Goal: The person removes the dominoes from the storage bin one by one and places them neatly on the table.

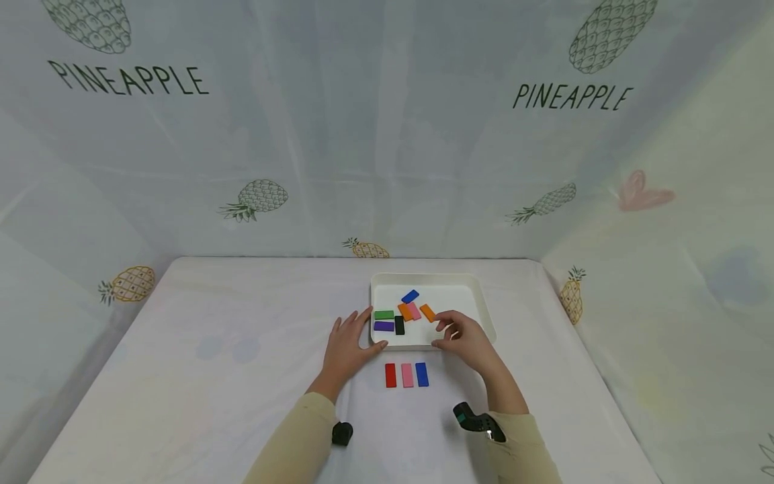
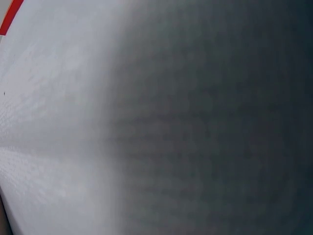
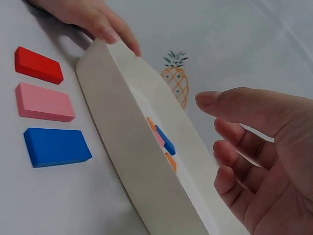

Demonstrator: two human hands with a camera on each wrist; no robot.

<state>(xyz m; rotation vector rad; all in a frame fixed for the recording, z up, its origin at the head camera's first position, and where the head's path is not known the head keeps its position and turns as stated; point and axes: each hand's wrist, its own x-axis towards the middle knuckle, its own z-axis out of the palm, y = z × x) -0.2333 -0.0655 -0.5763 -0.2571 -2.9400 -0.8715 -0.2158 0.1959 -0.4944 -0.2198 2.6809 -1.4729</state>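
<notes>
The left hand (image 1: 347, 346) rests at the near left corner of a white tray (image 1: 465, 286), its fingers along the left side and its thumb at the front rim. Over the tray's front right part hovers the right hand (image 1: 465, 339), fingers loosely bent, thumb apart from them and nothing between. Green (image 1: 383, 314), purple (image 1: 383, 327), black (image 1: 400, 325), blue (image 1: 410, 296), pink (image 1: 414, 310) and two orange blocks (image 1: 428, 312) lie in the tray, nearest the right hand an orange one. In front, a red block (image 3: 39, 65), a pink block (image 3: 46, 103) and a blue block (image 3: 57, 148) form a row.
A white cloth (image 1: 242, 403) covers the table, and pineapple-printed curtains (image 1: 387, 134) stand behind and at the sides. The tray has raised walls. Each wrist carries a dark camera strap (image 1: 480, 422). Dark blur fills most of the left wrist view.
</notes>
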